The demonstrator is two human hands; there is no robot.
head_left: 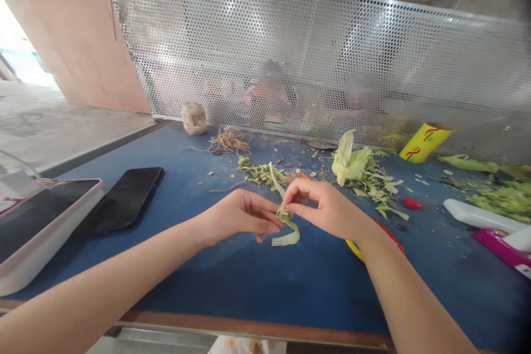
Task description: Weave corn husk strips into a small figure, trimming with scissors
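Observation:
Pale green strips that look like corn husk [285,239] hang from a small knotted bundle held between my hands over the front middle of the table. My left hand [244,213] pinches the bundle from the left, thumb and fingers closed on it. From the right, my right hand [321,204] grips the same husk with thumb and forefinger, and one strip sticks up between the hands. Under my right wrist shows part of a red and yellow loop, perhaps a scissors handle [355,250]. Just behind the hands lies a heap of green husk scraps [263,172].
A black phone [130,199] and a cased device [50,221] lie left. Behind are a twine tangle [230,140], a whitish roll [193,118], a husk clump [350,161] and a yellow tube [425,142]. A perforated metal screen [265,27] borders the blue table [249,287]; people sit beyond.

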